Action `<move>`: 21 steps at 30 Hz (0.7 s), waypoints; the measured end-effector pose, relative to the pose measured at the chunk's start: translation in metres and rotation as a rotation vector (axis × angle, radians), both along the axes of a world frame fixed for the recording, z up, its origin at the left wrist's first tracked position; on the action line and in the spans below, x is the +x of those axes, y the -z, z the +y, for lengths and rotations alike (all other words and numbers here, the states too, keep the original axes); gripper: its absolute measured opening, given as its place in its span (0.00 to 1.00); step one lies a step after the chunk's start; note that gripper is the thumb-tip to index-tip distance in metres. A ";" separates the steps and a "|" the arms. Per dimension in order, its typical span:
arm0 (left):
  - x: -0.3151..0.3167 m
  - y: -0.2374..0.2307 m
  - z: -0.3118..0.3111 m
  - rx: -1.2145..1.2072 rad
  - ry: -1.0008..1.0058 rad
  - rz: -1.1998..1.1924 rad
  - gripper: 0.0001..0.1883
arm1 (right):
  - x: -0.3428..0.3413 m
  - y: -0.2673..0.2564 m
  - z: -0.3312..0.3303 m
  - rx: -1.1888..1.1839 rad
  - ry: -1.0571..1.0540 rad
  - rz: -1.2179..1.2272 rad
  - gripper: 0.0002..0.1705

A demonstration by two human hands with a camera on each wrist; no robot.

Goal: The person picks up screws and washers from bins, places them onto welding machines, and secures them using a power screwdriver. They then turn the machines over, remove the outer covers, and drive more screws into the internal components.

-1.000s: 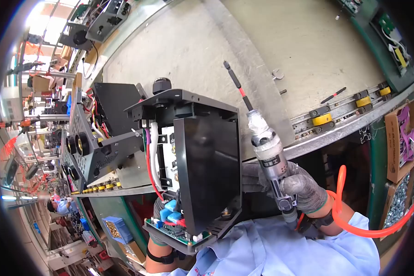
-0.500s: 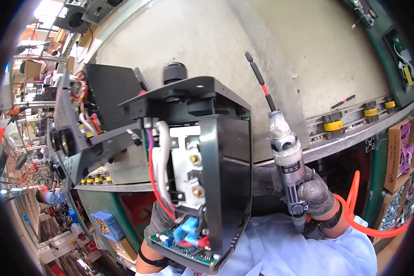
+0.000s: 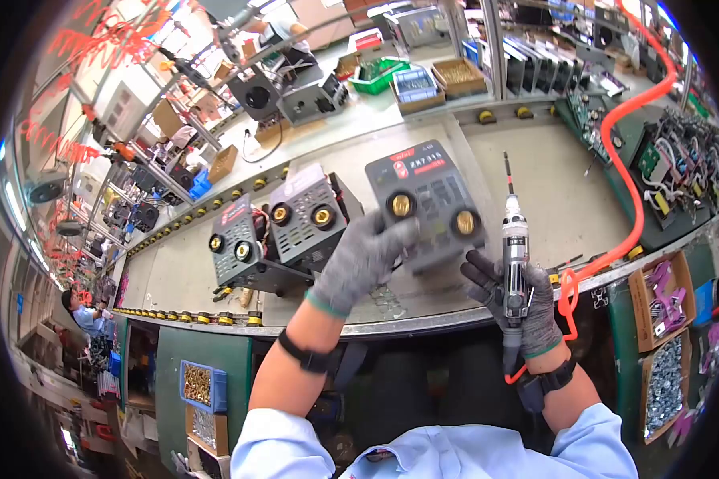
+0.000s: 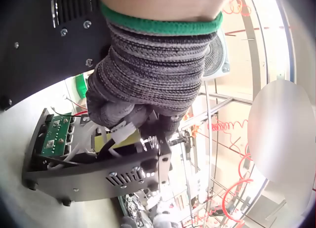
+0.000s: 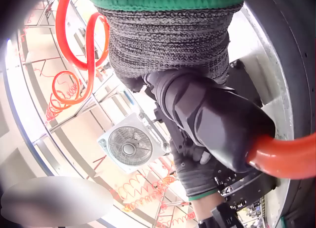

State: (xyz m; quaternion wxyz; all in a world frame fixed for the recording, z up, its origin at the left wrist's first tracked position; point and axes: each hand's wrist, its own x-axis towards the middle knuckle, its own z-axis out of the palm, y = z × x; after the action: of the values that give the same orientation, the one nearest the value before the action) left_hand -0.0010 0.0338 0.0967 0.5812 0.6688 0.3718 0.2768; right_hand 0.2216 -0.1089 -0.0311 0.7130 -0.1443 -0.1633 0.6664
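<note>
A dark welding machine (image 3: pixel 431 180), its front panel carrying two brass sockets, stands tilted and slightly blurred over the bench. My gloved left hand (image 3: pixel 355 267) has curled fingers (image 4: pixel 116 112) at its lower left, by one socket. In the right wrist view, the left hand overlaps the black casing. My gloved right hand (image 3: pixel 539 315) holds an air screwdriver (image 3: pixel 516 255) against its palm, bit upward. Its outer fingers (image 3: pixel 481 275) spread toward the machine's lower right corner. The screwdriver's back end and orange hose (image 5: pixel 286 156) fill much of the right wrist view.
Two similar machines (image 3: pixel 307 211) stand to the left on the bench. A roller rail (image 3: pixel 208 318) edges the front. Orange hose (image 3: pixel 615 136) loops across the right side. Boxes of screws (image 3: pixel 665 387) and a blue bin of brass parts (image 3: pixel 204 385) sit below.
The machine has gone from close to my body out over the bench, its socket panel now facing me. My left hand has come into sight; the screwdriver stays in my right hand, now more upright.
</note>
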 end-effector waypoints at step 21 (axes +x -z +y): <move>-0.121 0.128 -0.014 -0.785 -0.129 -0.753 0.08 | -0.028 -0.015 -0.150 -0.267 -0.467 -0.668 0.41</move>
State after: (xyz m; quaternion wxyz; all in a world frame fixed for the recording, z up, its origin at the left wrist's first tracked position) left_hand -0.1216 0.0196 -0.0309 0.8618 0.2323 0.2536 0.3728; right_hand 0.1940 -0.2592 -0.0156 0.4260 -0.4022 -0.3259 0.7420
